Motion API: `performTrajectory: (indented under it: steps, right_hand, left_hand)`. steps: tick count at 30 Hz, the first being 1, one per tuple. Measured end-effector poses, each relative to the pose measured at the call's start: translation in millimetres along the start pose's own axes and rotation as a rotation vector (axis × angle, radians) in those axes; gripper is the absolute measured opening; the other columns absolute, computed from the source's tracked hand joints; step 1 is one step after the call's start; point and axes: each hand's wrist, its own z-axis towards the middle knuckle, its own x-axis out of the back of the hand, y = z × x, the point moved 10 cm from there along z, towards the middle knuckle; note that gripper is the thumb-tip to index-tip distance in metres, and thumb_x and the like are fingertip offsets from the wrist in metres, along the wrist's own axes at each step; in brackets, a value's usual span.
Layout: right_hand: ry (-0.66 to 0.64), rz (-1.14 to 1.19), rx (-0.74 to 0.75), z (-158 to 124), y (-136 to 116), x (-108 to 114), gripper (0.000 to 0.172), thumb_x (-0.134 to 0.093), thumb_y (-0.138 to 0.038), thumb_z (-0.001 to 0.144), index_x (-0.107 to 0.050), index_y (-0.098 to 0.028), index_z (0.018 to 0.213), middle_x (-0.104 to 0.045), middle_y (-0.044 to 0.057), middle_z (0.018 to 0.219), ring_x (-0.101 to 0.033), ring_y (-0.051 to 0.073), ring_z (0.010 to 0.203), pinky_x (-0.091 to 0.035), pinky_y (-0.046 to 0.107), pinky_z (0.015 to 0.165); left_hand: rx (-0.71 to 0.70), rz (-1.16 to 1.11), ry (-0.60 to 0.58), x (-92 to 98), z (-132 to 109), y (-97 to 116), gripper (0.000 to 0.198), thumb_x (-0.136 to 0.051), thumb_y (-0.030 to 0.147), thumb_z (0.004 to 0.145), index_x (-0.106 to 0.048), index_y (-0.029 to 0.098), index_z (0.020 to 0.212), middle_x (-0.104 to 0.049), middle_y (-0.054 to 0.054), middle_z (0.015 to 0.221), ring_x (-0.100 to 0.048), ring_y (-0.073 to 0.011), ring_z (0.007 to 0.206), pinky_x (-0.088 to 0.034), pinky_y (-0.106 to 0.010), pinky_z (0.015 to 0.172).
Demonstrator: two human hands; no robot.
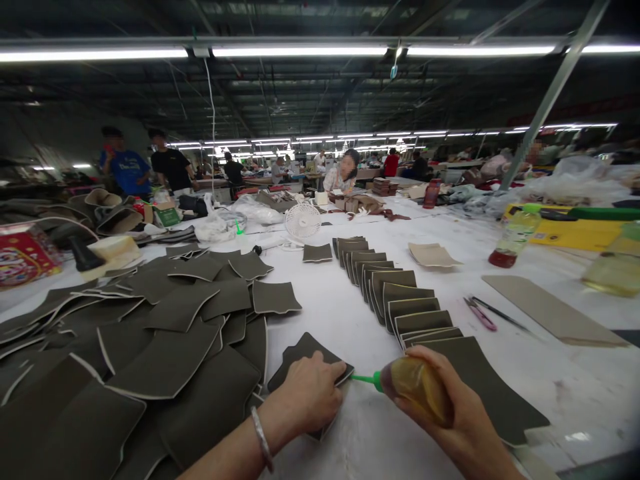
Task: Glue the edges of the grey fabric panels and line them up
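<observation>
My right hand [455,400] is wrapped round a squeeze bottle [415,383] of amber liquid, which lies tilted on its side. Its thin green nozzle [364,378] points left and meets the near right edge of a dark olive leather-like piece [300,350]. On top of that piece lies my left hand [315,387], fingers apart and pressing it to the table; part of the piece is hidden beneath. To the left spreads a heap of similar dark pieces [175,347] with pale edges. Beyond the bottle, a row of overlapping pieces [395,283] runs away from me.
On the white table [345,300] stand a small white fan [302,221] and a bottle of red liquid [515,233]. Pink snips [481,315] lie near a beige board [550,310] at right. A red box [27,253] sits far left. A person [341,172] leans at the far side.
</observation>
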Motion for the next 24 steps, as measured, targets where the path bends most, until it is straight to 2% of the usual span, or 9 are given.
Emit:
performTrajectory:
  steps: [3, 6, 12, 18, 21, 24]
  right_hand:
    - [-0.022, 0.036, -0.035, 0.7, 2.8, -2.5, 0.044, -0.065, -0.042, 0.087, -0.044, -0.029, 0.123, -0.059, 0.001, 0.116, -0.063, 0.017, 0.098, -0.05, 0.018, 0.083]
    - [0.032, 0.03, -0.042, 1.4, 1.9, 2.9, 0.043, -0.065, -0.043, 0.087, -0.045, -0.028, 0.122, -0.06, 0.001, 0.109, -0.064, 0.016, 0.09, -0.05, 0.019, 0.079]
    - [0.01, 0.069, -0.116, -5.5, 4.5, -1.9, 0.042, -0.064, -0.043, 0.087, -0.045, -0.029, 0.122, -0.057, -0.001, 0.114, -0.061, 0.015, 0.095, -0.047, 0.019, 0.084]
    - [0.044, 0.0, -0.009, -5.9, 1.4, 1.4, 0.044, -0.066, -0.041, 0.086, -0.046, -0.028, 0.123, -0.057, 0.002, 0.115, -0.061, 0.018, 0.098, -0.048, 0.021, 0.085]
    - [0.03, 0.029, -0.041, -8.1, 3.7, -0.6, 0.042, -0.065, -0.042, 0.087, -0.047, -0.028, 0.122, -0.056, 0.001, 0.117, -0.059, 0.017, 0.102, -0.046, 0.021, 0.089]
    - [0.047, 0.055, -0.073, -8.6, 4.3, 0.9, 0.043, -0.065, -0.043, 0.087, -0.047, -0.028, 0.122, -0.057, 0.001, 0.114, -0.06, 0.016, 0.095, -0.047, 0.02, 0.086]
  left_hand:
    - [0.0, -0.008, 0.004, -1.6, 0.1, -2.2, 0.057, -0.038, 0.026, 0.08, -0.052, 0.032, 0.135, -0.062, -0.013, 0.102, -0.064, -0.0331, 0.09, -0.051, -0.048, 0.078]
    - [-0.004, -0.011, 0.021, -2.9, 0.2, -4.1, 0.057, -0.038, 0.026, 0.079, -0.052, 0.032, 0.135, -0.062, -0.013, 0.102, -0.064, -0.0331, 0.089, -0.051, -0.049, 0.077]
    - [-0.009, -0.028, 0.03, -4.4, 0.6, -4.4, 0.055, -0.038, 0.028, 0.08, -0.055, 0.032, 0.132, -0.062, -0.013, 0.101, -0.065, -0.0325, 0.088, -0.052, -0.048, 0.076]
    - [0.004, -0.03, 0.022, -4.4, -0.2, -4.5, 0.055, -0.039, 0.027, 0.079, -0.056, 0.032, 0.131, -0.062, -0.013, 0.102, -0.065, -0.0322, 0.089, -0.052, -0.047, 0.076]
    - [0.006, -0.034, 0.023, -3.2, -0.2, -4.7, 0.055, -0.04, 0.027, 0.079, -0.055, 0.032, 0.132, -0.061, -0.013, 0.103, -0.065, -0.0316, 0.089, -0.052, -0.046, 0.078]
    - [0.008, -0.032, 0.017, -3.9, -0.5, -5.4, 0.055, -0.04, 0.027, 0.079, -0.054, 0.032, 0.133, -0.061, -0.012, 0.102, -0.065, -0.0316, 0.089, -0.052, -0.046, 0.077]
